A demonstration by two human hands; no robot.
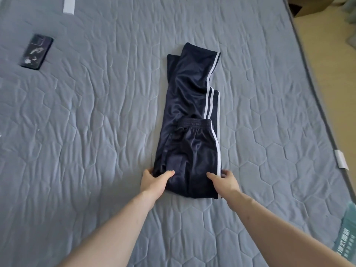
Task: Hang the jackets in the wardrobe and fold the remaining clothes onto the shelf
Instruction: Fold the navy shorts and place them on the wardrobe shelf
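Observation:
A pair of dark navy track trousers [190, 116] with white side stripes lies folded lengthwise in the middle of the grey quilted mattress [96, 132]. The waistband is folded over onto the legs, and the leg ends point away from me. My left hand [154, 180] pinches the near left corner of the fold, thumb on top and fingers under the edge. My right hand [224, 180] pinches the near right edge at the white stripes in the same way.
A black phone [36, 52] lies at the far left of the mattress. The mattress edge runs diagonally on the right, with pale floor [331, 54] beyond it. A cardboard box [306, 4] stands at the top right. A greenish pack [346, 234] sits at the right edge.

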